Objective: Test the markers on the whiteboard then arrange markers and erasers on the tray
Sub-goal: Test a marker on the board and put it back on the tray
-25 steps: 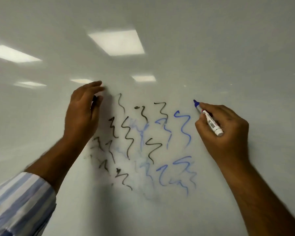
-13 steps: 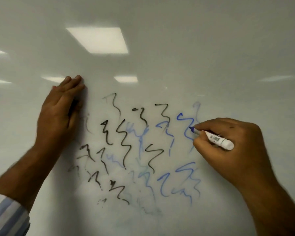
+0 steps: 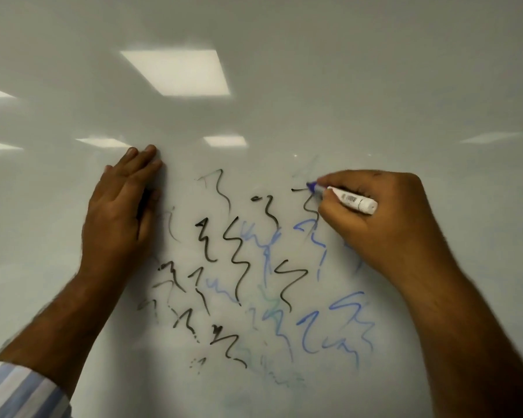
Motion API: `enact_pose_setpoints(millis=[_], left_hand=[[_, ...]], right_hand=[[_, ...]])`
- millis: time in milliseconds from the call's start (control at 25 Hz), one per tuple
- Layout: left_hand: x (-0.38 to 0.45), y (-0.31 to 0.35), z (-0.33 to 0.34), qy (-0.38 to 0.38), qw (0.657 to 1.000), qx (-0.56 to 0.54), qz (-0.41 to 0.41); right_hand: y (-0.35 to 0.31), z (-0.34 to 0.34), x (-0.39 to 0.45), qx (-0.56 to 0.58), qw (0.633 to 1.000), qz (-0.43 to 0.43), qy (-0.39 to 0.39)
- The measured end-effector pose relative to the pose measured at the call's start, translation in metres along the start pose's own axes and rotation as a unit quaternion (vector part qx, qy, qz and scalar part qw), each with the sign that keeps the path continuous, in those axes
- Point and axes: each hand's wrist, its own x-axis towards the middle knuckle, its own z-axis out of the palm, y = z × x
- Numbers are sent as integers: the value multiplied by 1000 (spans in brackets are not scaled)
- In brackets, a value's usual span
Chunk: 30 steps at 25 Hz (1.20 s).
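My right hand (image 3: 387, 224) is closed on a blue marker (image 3: 352, 201) with a white barrel and a barcode label. Its uncapped blue tip touches the whiteboard (image 3: 284, 86) at the top of a black squiggle. My left hand (image 3: 118, 212) lies flat against the board to the left of the marks, fingers together. A small dark object, seemingly a cap (image 3: 142, 206), is pinched under the thumb and mostly hidden. Black squiggles (image 3: 237, 257) fill the left and middle, and blue squiggles (image 3: 338, 327) the right. No tray or eraser is in view.
Smeared, half-wiped ink (image 3: 269, 375) trails below the squiggles. Ceiling lights (image 3: 175, 72) reflect in the glossy board. My striped sleeve (image 3: 18, 390) shows at the bottom left.
My right hand drew a blue line downward, then moved the marker tip up and left onto the top of a black squiggle. My left hand flattened against the board.
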Motion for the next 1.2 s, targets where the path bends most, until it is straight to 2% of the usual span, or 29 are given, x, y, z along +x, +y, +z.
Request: enact_pose_setpoints(millis=[200, 360, 480, 560, 720, 800, 920, 1080, 1200], left_hand=[[-7, 1, -2, -3, 1000, 4, -10], [-12, 0, -3, 1, 1000, 5, -12], [-17, -1, -3, 3, 1000, 4, -12], [-22, -4, -6, 2, 1000, 2, -11], [-37, -13, -12, -11, 1000, 10, -2], [-48, -18, -14, -14, 1000, 19, 4], [-65, -26, -18, -12, 1000, 24, 1], [-79, -29, -18, 2, 999, 33, -4], [-86, -33, -19, 41, 996, 13, -76]], right_hand=[[-14, -8, -33, -112, 991, 30, -72], [-28, 21, -50, -66, 995, -73, 30], [-35, 51, -37, -61, 992, -109, 31], [-43, 69, -26, -74, 993, -90, -9], [-47, 70, -13, -64, 995, -37, 62], [-53, 62, -18, -79, 996, 0, 47], [-67, 61, -34, -136, 989, 59, -17], [-84, 95, -68, -68, 996, -56, 2], [-99, 141, -97, -41, 992, -116, -18]])
